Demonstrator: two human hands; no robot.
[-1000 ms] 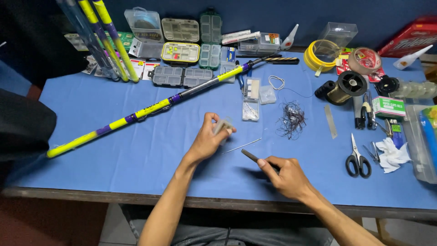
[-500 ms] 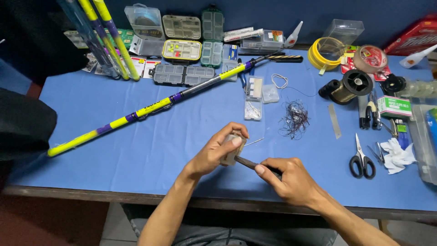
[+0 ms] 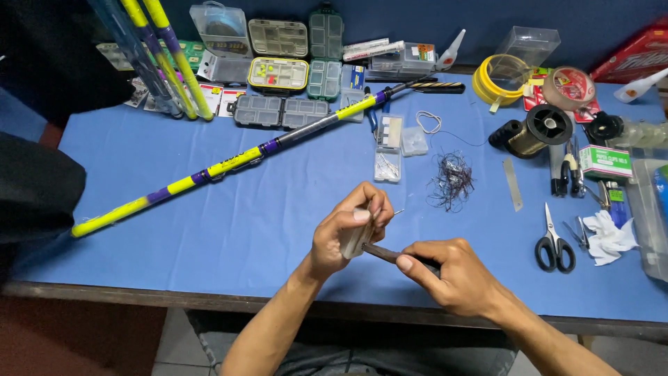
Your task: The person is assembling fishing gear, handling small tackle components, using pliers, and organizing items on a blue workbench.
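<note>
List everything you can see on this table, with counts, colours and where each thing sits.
table: one, blue cover, fills the view
fishing rod: one, yellow, purple and black, diagonal across left half
more rods: several, yellow and blue, far left
tackle boxes: several, clear, grey and yellow, far centre
tangle of dark line: one, right of centre
line spool: one, black with golden line, right
scissors: one, black handles, near right
white cloth: one, right edge
left hand: pinches small pale piece
right hand: holds thin dark rod
</note>
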